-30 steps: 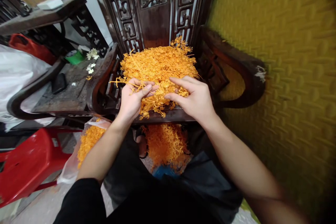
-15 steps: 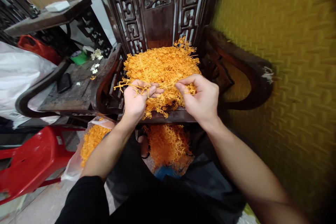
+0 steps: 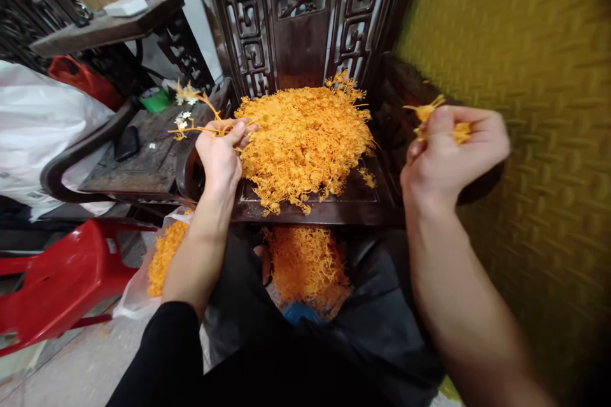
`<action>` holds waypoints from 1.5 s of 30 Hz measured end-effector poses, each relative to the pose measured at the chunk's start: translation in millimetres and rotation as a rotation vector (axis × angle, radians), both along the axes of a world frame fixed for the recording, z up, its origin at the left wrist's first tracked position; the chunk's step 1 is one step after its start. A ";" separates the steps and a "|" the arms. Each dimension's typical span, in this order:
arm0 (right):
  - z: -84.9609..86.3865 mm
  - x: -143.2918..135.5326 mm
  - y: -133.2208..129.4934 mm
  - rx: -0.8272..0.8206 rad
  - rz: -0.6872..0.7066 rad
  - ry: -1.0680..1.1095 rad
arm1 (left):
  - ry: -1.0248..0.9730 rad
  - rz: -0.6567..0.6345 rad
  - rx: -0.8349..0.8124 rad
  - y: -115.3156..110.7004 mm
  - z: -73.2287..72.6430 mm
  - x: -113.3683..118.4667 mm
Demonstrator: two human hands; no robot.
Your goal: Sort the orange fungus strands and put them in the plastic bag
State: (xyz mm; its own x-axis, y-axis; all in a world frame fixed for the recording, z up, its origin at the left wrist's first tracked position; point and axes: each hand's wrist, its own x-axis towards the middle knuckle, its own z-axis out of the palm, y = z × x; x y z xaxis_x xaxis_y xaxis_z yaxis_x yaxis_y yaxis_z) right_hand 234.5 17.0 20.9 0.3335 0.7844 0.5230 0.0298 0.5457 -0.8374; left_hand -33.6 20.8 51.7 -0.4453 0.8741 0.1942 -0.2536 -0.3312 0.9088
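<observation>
— What bears the load?
— A dark wooden chair [image 3: 315, 216].
— Lying on it?
— Heaped orange sprigs [image 3: 305, 140]; one small sprig [image 3: 367, 177] near their right edge.
— Adjacent wooden seat [image 3: 147, 172]?
— Green item [image 3: 155, 100], black object [image 3: 126, 144], white pieces [image 3: 182, 119].

A red plastic seat [image 3: 67, 286] stands near a white bundle [image 3: 45, 130], perhaps a bag

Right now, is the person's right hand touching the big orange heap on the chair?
Apart. The head view shows the right hand off to the right of the orange heap, with dark wood of the chair visible between them.
</observation>
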 end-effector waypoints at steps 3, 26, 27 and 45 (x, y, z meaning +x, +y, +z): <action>3.2 -10.0 -4.5 -0.102 0.146 0.209 | -0.022 -0.110 -0.029 -2.2 -3.5 4.6; -2.4 -39.4 -27.7 0.234 0.030 -0.462 | 0.829 -0.504 -0.048 -47.7 -5.9 47.5; -4.5 -40.5 -25.5 0.267 0.002 -0.496 | 0.861 -0.475 -0.032 -51.0 -5.2 48.8; -18.4 26.4 27.8 -0.367 0.412 0.171 | 0.523 -0.765 -0.218 -54.2 1.0 33.8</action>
State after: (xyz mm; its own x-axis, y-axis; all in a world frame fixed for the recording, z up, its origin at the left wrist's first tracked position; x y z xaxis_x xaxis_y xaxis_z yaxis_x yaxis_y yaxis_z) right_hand 260.9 44.8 2.5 0.0179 0.9874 0.1573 -0.2759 0.1561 -0.9484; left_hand 0.3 -33.4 52.7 0.3595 0.9331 0.0055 0.1250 -0.0540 0.9907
